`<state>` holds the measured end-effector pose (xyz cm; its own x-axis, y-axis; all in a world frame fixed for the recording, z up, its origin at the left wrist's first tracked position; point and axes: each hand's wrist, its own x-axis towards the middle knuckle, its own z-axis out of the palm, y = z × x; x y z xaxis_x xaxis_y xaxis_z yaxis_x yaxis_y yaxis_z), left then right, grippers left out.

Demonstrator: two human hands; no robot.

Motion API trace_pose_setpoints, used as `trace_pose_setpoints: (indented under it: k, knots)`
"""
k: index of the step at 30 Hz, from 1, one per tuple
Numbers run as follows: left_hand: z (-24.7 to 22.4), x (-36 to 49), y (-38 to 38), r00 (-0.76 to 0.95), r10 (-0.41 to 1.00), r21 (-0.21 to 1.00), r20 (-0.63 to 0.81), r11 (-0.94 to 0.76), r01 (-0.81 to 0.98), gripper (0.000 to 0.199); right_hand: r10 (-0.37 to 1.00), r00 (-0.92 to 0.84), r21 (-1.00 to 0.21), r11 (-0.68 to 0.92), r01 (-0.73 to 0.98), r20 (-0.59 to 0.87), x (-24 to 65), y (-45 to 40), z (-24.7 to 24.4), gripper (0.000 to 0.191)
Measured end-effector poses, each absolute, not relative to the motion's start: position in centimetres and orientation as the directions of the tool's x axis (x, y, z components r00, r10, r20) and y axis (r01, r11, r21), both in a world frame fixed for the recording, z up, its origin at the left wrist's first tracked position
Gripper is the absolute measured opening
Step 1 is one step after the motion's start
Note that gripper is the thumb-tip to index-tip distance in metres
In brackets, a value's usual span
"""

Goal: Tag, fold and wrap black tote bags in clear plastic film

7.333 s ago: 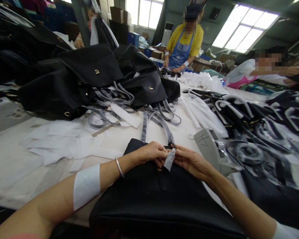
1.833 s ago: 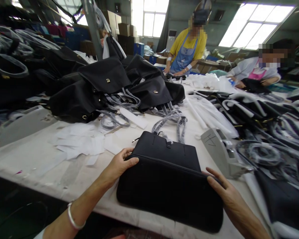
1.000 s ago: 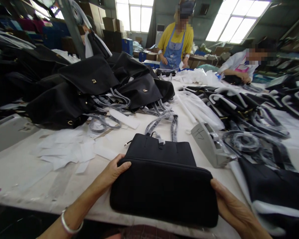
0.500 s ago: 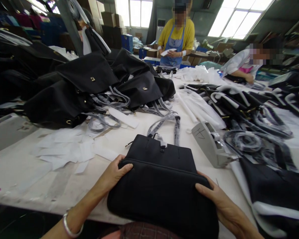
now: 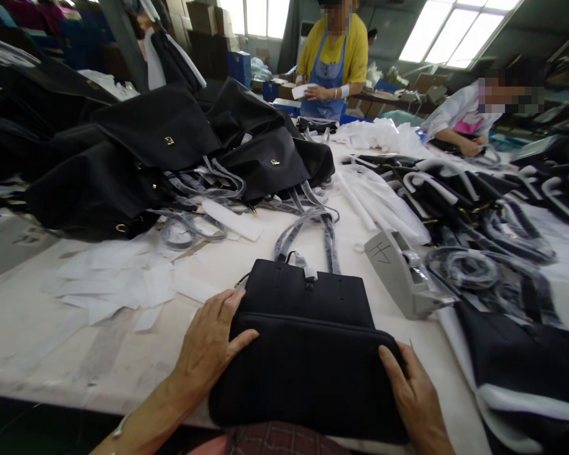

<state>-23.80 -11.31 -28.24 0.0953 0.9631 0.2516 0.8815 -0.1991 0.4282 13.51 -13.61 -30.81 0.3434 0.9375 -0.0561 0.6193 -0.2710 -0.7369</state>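
while a pile of black bags (image 5: pixel 156 145) sits at 10 o'clock on the white-covered table (image 5: pixel 28 328), loose paper sheets (image 5: pixel 114 278) lie nearer, at 9 o'clock. the left hand (image 5: pixel 208 347), at 7 o'clock, is half open round the left edge of a black bag (image 5: pixel 303 354), its thumb lying across the front. the bag lies flat at 6 o'clock between both hands, its grey-wrapped handles (image 5: pixel 308 234) running out toward 12 o'clock. the right hand (image 5: pixel 408 392), at 5 o'clock, cups the right edge in a light hold. the step in hand looks like squaring up this one bag; the next move calls for a hand free to reach the handles. a grey plastic stand (image 5: pixel 398 275) sits at 3 o'clock, beside wrapped straps (image 5: pixel 474 208).
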Motion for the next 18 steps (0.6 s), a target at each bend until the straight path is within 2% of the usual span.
trace_pose_setpoints:
  k: [2,5,7,9,11,13,15,18]
  knots:
    - [-28.1,-23.7,-10.6,0.267,0.908,0.363,0.323,-0.38,0.851,0.041,0.938,0.346,-0.711,-0.243,0.66,0.001,13.5,-13.8,-31.3,0.055]
    - [-27.3,-23.1,-9.0,0.453,0.869,0.375,0.199,-0.495,0.784,0.035,0.938,0.258,-0.614,-0.065,0.787,0.232,13.5,-14.0,-32.1,0.056]
    - [-26.5,-22.8,-7.7,0.527,0.847,0.427,0.067,-0.502,0.752,0.033,0.912,0.078,-0.445,0.121,0.887,0.402,13.5,-14.0,-32.4,0.05]
    - [-26.0,-22.4,-6.5,0.566,0.82,0.478,-0.082,-0.466,0.744,0.028,0.872,-0.117,-0.261,0.267,0.928,0.475,13.5,-13.9,-32.2,0.045]
    - [-26.1,-21.9,-5.4,0.555,0.805,0.458,-0.21,-0.421,0.783,0.03,0.84,-0.259,-0.143,0.365,0.92,0.476,13.3,-13.6,-31.5,0.043]
    - [-26.6,-21.3,-4.6,0.517,0.81,0.359,-0.279,-0.411,0.838,0.035,0.818,-0.355,-0.084,0.435,0.896,0.453,12.6,-12.8,-30.3,0.044]
    - [-27.4,-20.8,-4.4,0.5,0.817,0.26,-0.287,-0.436,0.861,0.04,0.808,-0.418,-0.055,0.481,0.875,0.415,11.0,-11.7,-29.1,0.048]
    - [-27.9,-20.4,-5.0,0.499,0.823,0.195,-0.271,-0.46,0.866,0.041,0.782,-0.541,-0.04,0.579,0.814,0.31,7.3,-9.9,-28.0,0.059]
